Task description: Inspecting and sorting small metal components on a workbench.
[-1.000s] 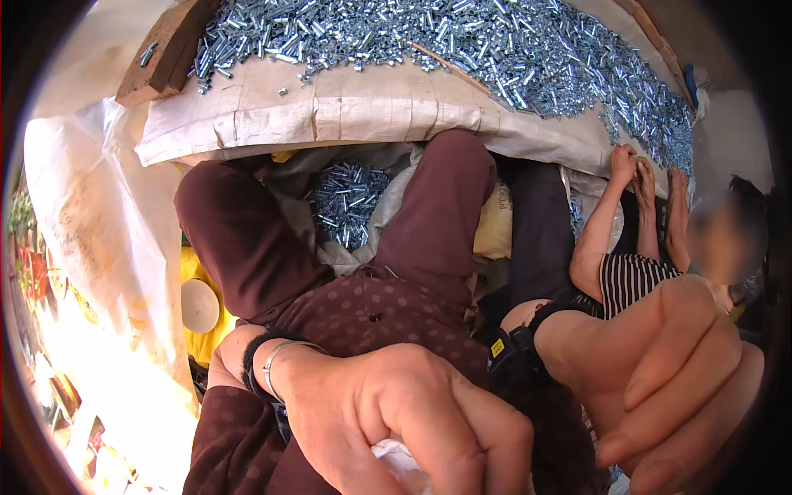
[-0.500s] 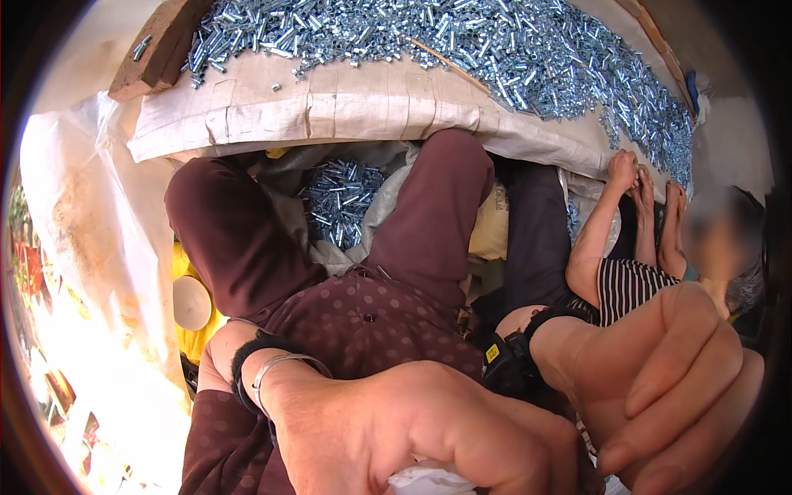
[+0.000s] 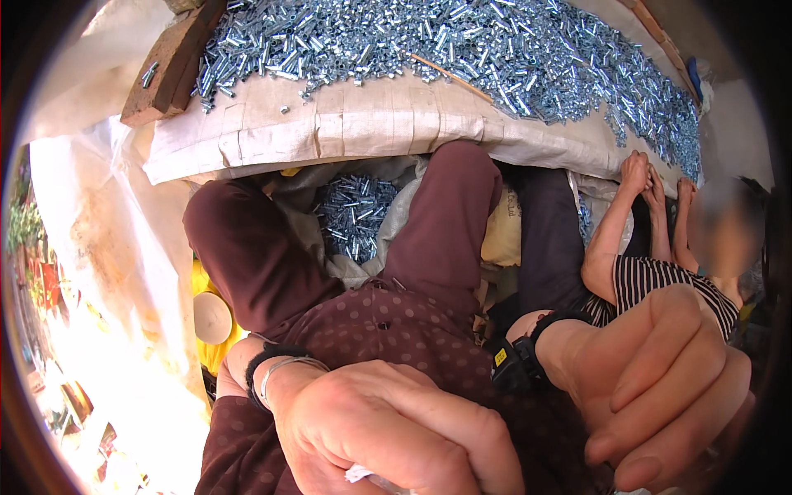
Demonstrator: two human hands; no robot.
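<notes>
Container: open pale grey sack (image 3: 348, 270), between maroon trouser legs (image 3: 256, 239), holds loose silver-blue metal tubes (image 3: 359, 219) | Item: crumpled white scrap (image 3: 357, 473), mostly hidden, at left hand (image 3: 396, 429) | Hands: left, curled closed around scrap; right hand (image 3: 664, 379), fingers curled inward, contents cannot be told.

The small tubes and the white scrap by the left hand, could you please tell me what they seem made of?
The small tubes look metal, bright bluish-silver, given their sharp glints. The white scrap looks thin, perhaps paper or plastic, finish unclear; the left hand hides most.
</notes>
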